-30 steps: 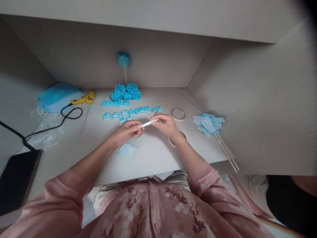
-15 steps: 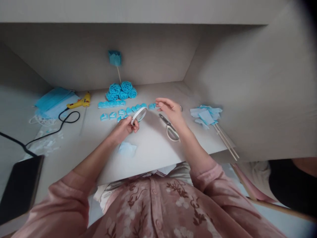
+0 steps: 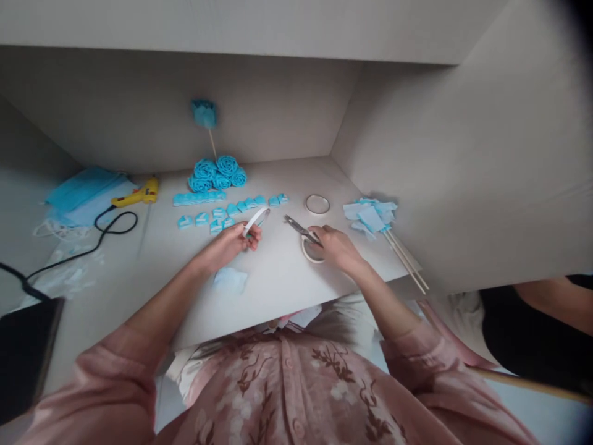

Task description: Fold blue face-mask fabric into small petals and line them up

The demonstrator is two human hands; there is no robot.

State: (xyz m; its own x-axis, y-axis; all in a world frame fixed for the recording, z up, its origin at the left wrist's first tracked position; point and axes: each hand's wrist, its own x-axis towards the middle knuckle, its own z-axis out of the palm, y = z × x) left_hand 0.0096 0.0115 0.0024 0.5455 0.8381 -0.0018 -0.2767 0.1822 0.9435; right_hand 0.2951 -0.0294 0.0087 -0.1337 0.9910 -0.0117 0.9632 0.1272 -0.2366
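My left hand (image 3: 234, 244) is closed round a narrow white tape roll (image 3: 256, 221), which it holds tilted above the table. On the right, my right hand (image 3: 338, 247) has its fingers closed on the handles of the scissors (image 3: 296, 227). The scissor blades point away to the upper left, and part of the handles is hidden under the fingers. Just beyond the scissors lies a second thin tape roll (image 3: 317, 204), flat on the table. Several small folded blue pieces (image 3: 217, 212) are set out in rows past my left hand. Nearer me rests a pale blue scrap (image 3: 230, 280).
Blue fabric roses (image 3: 222, 173) are piled at the back, with a blue flower on a stick (image 3: 204, 114) behind. Left are face masks (image 3: 88, 191), a yellow glue gun (image 3: 139, 194) with its cord, and a dark flat object (image 3: 28, 352). Right, sticks (image 3: 405, 259) carry pale blue pieces. Another person (image 3: 523, 327) is far right.
My right hand has come down from above the folded pieces onto the scissor handles. The second tape roll is now uncovered. My left hand keeps the tape roll, turned more edge-on.
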